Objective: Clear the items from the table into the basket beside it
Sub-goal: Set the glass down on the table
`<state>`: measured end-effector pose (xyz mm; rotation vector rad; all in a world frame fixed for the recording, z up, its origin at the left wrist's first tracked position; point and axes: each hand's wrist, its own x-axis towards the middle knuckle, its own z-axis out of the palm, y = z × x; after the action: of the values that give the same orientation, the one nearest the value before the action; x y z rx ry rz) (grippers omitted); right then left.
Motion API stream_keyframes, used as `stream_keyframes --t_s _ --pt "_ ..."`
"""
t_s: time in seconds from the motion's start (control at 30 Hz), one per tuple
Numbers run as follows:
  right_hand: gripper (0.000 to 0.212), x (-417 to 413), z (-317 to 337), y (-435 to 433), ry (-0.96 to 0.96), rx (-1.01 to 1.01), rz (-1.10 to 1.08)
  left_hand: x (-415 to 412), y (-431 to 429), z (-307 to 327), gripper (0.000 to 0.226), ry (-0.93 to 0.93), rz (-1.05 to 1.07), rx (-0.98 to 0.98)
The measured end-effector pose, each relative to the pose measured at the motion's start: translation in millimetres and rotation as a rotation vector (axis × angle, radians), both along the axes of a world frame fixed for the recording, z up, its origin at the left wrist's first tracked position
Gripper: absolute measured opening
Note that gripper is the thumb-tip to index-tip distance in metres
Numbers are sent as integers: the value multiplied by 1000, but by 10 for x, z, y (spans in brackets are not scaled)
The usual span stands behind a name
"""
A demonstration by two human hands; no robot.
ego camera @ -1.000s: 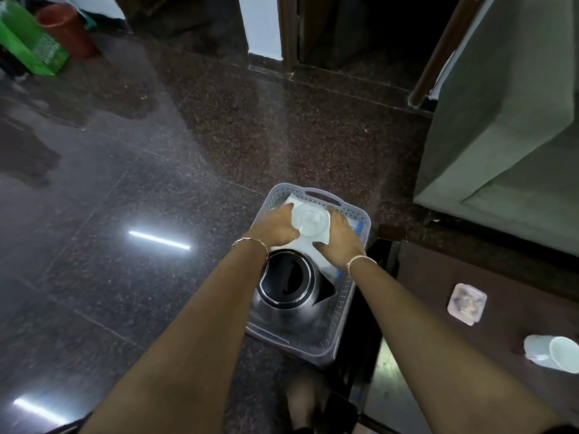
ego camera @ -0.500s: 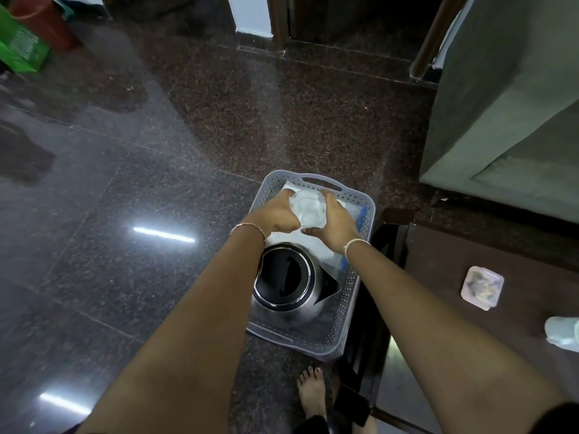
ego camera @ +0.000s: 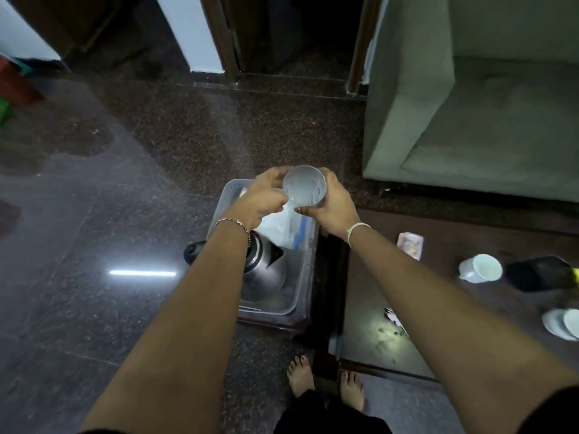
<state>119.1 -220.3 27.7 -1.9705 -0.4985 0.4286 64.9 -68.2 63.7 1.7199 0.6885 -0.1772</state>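
A round clear plastic container (ego camera: 304, 186) is lifted above the far end of the grey basket (ego camera: 299, 296), mouth facing me. My right hand (ego camera: 333, 203) grips its right side and my left hand (ego camera: 266, 198) touches its left rim. Inside the basket lie a steel kettle (ego camera: 266, 267) and a white bag (ego camera: 279, 228). On the dark table (ego camera: 438, 308) at the right sit a small square box (ego camera: 410, 245), a white cup (ego camera: 481, 268) on its side, a black object (ego camera: 539, 274) and white saucers (ego camera: 562, 324).
A grey-green sofa (ego camera: 454, 114) stands behind the table. The basket rests on a dark polished floor (ego camera: 109, 245) left of the table. My bare feet (ego camera: 326, 380) are close to the table's near corner. A doorway (ego camera: 291, 36) lies ahead.
Both hands rose out of the basket with the clear container, which was down on the white bag before. The view swung right, showing more of the table.
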Motion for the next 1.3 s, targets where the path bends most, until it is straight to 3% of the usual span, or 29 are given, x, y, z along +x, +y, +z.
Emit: stream_keyframes --t_s 0.4,0.5,0.77,0.9,1.3 --pt "82 -262 245 -2282 -43 -154 -256 27 -2199 294 65 -46 -230 -158" --pt "89 -287 160 -2982 -32 -207 -296 64 -2891 184 61 -4 -252 -166" --pt "79 -344 -193 -4532 120 -350 -333 77 -4446 -254 49 117 -326 -183" --pt "71 -369 -451 -4951 186 -344 -373 79 -4910 -497 47 169 -357 -192" --pt "65 -300 -1494 -5384 331 -419 -370 196 -5461 -1515 68 371 -409 -103"
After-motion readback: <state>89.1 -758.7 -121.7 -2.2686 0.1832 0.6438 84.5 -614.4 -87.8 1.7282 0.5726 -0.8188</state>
